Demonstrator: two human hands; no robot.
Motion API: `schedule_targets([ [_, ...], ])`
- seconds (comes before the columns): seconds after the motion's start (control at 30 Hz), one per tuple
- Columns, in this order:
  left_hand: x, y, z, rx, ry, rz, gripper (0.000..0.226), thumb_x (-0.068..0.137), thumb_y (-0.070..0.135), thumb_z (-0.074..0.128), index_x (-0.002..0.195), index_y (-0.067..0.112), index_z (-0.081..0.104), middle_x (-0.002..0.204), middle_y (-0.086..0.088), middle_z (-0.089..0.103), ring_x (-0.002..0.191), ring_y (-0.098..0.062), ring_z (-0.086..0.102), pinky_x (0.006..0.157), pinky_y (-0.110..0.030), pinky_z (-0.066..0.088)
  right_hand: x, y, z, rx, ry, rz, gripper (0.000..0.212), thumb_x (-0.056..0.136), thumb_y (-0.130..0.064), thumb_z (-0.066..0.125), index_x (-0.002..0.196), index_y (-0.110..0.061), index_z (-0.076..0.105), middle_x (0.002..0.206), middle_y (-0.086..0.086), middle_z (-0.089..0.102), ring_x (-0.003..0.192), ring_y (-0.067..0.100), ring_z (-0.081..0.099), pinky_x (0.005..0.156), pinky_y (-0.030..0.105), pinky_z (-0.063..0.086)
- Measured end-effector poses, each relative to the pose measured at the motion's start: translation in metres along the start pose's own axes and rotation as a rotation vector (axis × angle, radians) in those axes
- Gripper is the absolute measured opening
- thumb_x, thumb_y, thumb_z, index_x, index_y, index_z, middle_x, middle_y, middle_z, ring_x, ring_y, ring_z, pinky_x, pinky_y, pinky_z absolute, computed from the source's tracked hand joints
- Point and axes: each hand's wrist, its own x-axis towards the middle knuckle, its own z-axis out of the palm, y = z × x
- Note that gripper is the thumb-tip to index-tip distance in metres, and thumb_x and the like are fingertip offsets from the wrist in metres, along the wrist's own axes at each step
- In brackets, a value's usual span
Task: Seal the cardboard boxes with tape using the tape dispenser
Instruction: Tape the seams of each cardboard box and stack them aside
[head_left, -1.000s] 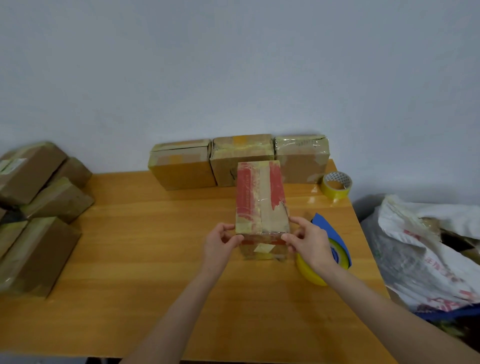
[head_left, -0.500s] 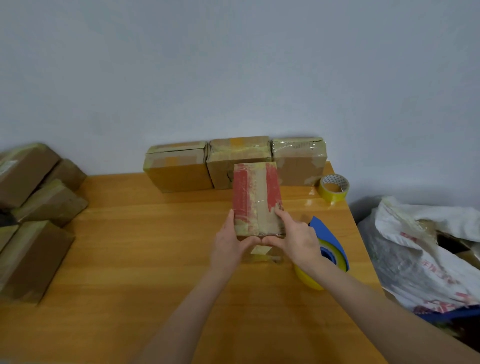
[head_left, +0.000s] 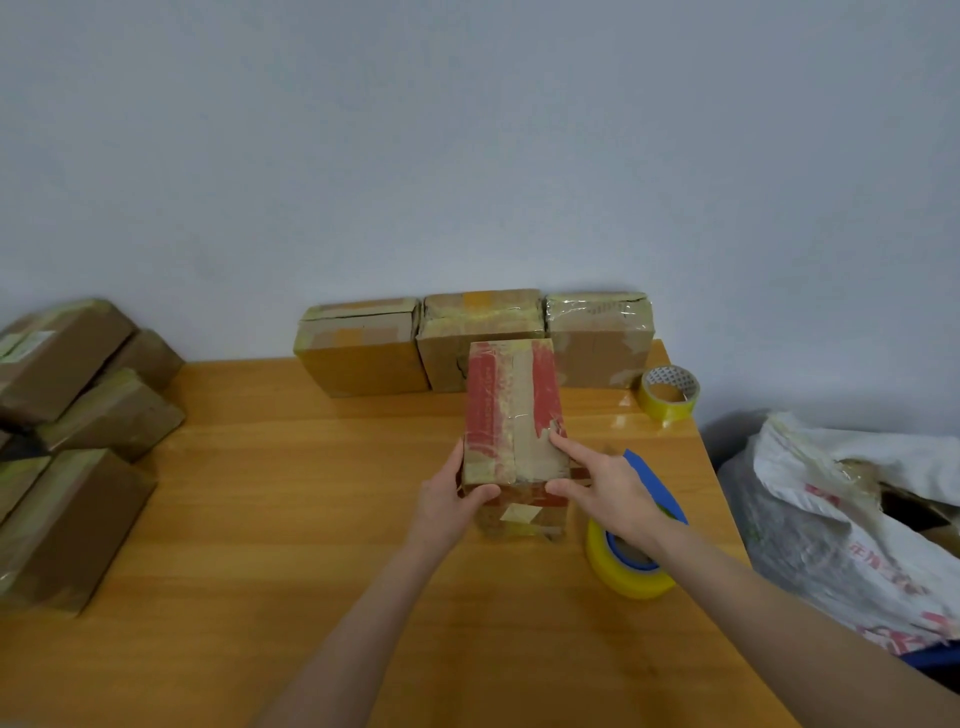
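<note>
A cardboard box (head_left: 511, 405) with red stripes and a clear tape strip down its middle stands on the wooden table (head_left: 291, 509). My left hand (head_left: 449, 496) grips its near left corner, thumb across the front edge. My right hand (head_left: 605, 486) rests on the near right corner, its index finger stretched flat on the top face and thumb on the front. The blue tape dispenser (head_left: 631, 540) with a yellow roll lies on the table just right of the box, partly under my right wrist.
Three taped boxes (head_left: 363, 345) line the wall behind. Several more boxes (head_left: 78, 415) are stacked at the left. A spare yellow tape roll (head_left: 669, 395) sits at the back right corner. Off the table's right edge lies a white sack (head_left: 852, 499).
Both hands stayed on the box's near end. My right index finger has stretched forward along the top right edge, and my left thumb has shifted along the front edge.
</note>
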Motion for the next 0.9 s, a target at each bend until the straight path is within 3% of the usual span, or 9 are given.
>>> schedule_targets([
  [0.1,0.001,-0.007,-0.003,-0.026,-0.06,-0.063,0.068,0.091,0.026,0.064,0.149,0.027,0.03,0.131,0.012,0.053,0.117,-0.008,0.053,0.099,-0.034,0.049,-0.001,0.002,-0.003,0.057,-0.02,0.0,0.061,0.094,-0.029,0.062,0.148,-0.033,0.034,0.145,-0.004,0.049,0.115,0.018,0.06,0.093,0.03,0.052],
  [0.17,-0.001,-0.005,-0.006,-0.037,-0.094,-0.15,0.056,0.092,0.047,0.054,0.141,0.021,0.045,0.128,0.004,0.059,0.113,-0.013,0.057,0.098,-0.038,0.049,-0.001,0.004,-0.007,0.136,0.001,0.05,0.058,0.098,-0.033,0.054,0.15,-0.028,0.029,0.145,-0.001,0.049,0.121,0.019,0.057,0.098,0.034,0.049],
  [0.23,0.001,0.006,-0.005,-0.121,-0.018,-0.227,0.062,0.091,0.058,0.044,0.134,0.015,0.053,0.124,-0.002,0.062,0.11,-0.017,0.058,0.099,-0.041,0.048,0.001,0.005,-0.01,0.182,0.038,0.155,0.068,0.096,-0.044,0.053,0.153,-0.021,0.023,0.141,0.005,0.052,0.121,0.022,0.055,0.097,0.036,0.048],
  [0.33,0.01,0.026,-0.002,-0.235,0.126,-0.298,0.063,0.094,0.046,0.053,0.145,0.013,0.039,0.142,-0.005,0.047,0.125,-0.023,0.049,0.104,-0.039,0.043,0.008,-0.003,-0.013,0.331,0.019,0.266,0.086,0.086,-0.051,0.065,0.152,-0.016,0.022,0.146,0.007,0.044,0.129,0.025,0.048,0.1,0.039,0.046],
  [0.43,0.015,0.035,0.005,-0.281,0.075,-0.347,0.069,0.089,0.041,0.064,0.147,0.019,0.034,0.144,-0.003,0.045,0.126,-0.024,0.048,0.102,-0.039,0.045,0.012,-0.012,-0.012,0.435,-0.06,0.34,0.086,0.084,-0.048,0.069,0.151,-0.015,0.026,0.144,0.007,0.046,0.124,0.026,0.051,0.089,0.037,0.051],
  [0.57,0.007,0.04,0.009,-0.272,0.108,-0.343,0.048,0.092,0.025,0.061,0.138,0.018,0.049,0.129,-0.004,0.058,0.109,-0.02,0.058,0.082,-0.028,0.051,0.016,-0.017,-0.001,0.267,-0.026,0.301,0.068,0.085,-0.042,0.07,0.14,-0.014,0.041,0.131,0.004,0.057,0.111,0.022,0.059,0.088,0.039,0.054],
  [0.67,-0.004,0.04,0.001,-0.288,0.2,-0.347,0.043,0.091,0.023,0.06,0.133,0.018,0.053,0.12,-0.001,0.063,0.102,-0.017,0.061,0.073,-0.024,0.051,0.016,-0.027,0.005,0.204,-0.046,0.225,0.069,0.086,-0.044,0.068,0.141,-0.013,0.039,0.131,0.004,0.056,0.113,0.022,0.058,0.084,0.031,0.052],
  [0.9,-0.038,0.035,-0.07,-0.258,0.529,-0.361,0.039,0.09,0.026,0.061,0.127,0.016,0.054,0.113,-0.002,0.063,0.101,-0.021,0.061,0.091,-0.042,0.051,0.018,-0.099,0.043,0.208,-0.083,0.006,0.082,0.082,-0.047,0.072,0.147,-0.015,0.034,0.138,0.002,0.053,0.119,0.02,0.056,0.09,0.033,0.053],
])
